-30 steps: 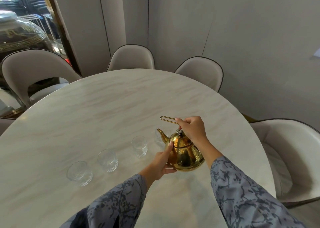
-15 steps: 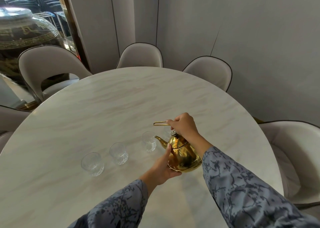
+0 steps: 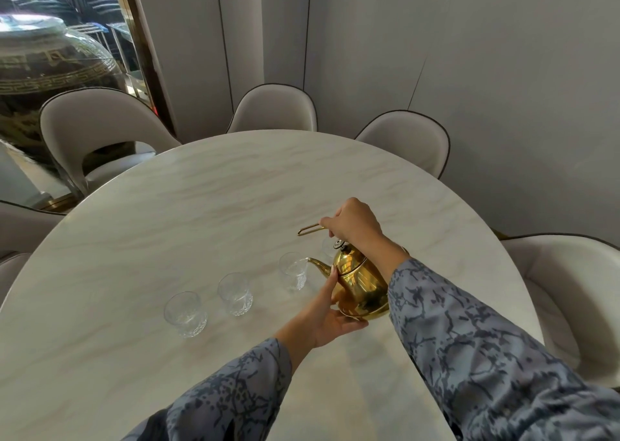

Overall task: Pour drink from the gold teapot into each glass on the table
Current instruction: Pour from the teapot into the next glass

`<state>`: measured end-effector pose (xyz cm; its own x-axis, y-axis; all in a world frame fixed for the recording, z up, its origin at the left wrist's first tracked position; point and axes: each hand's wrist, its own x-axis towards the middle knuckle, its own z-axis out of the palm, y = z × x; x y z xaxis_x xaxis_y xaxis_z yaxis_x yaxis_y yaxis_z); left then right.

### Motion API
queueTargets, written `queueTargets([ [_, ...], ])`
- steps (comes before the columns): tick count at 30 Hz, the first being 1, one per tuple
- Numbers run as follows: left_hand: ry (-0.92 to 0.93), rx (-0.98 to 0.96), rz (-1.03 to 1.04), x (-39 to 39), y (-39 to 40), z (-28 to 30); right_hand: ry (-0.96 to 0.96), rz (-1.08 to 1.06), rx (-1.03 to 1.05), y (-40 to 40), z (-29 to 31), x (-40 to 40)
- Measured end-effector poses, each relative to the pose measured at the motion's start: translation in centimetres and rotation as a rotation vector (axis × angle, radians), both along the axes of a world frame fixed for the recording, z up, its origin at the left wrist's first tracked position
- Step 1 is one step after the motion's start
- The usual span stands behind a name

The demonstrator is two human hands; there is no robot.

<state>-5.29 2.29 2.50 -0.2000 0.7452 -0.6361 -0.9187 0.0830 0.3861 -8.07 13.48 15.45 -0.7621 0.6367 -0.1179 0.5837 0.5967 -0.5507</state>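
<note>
The gold teapot (image 3: pixel 360 281) is lifted off the marble table (image 3: pixel 201 222) and tilted to the left. My right hand (image 3: pixel 354 222) grips its wire handle from above. My left hand (image 3: pixel 330 313) cups the pot's base and side. The spout tip sits at the rim of a clear glass (image 3: pixel 294 270). Two more clear glasses stand in a row to the left, one in the middle (image 3: pixel 235 293) and one at the left end (image 3: pixel 185 313). A further glass (image 3: pixel 327 246) is mostly hidden behind the teapot and my right hand.
Beige chairs ring the table: far left (image 3: pixel 100 128), far middle (image 3: pixel 273 110), far right (image 3: pixel 407 142) and near right (image 3: pixel 570 283). A large dark jar (image 3: pixel 43 68) stands behind glass at the upper left. Grey wall panels close the back.
The teapot has moved left and tipped further, bringing its spout from near the hidden right glass to the rim of the third glass. My left hand has slid lower under the base.
</note>
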Motion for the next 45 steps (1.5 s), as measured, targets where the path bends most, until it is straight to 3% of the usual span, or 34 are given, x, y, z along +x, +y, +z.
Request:
queueTargets([
  [45,-0.056,0.093,-0.025,0.0,0.3,2.5,-0.011,0.055,0.101,-0.5,4.0,0.2],
])
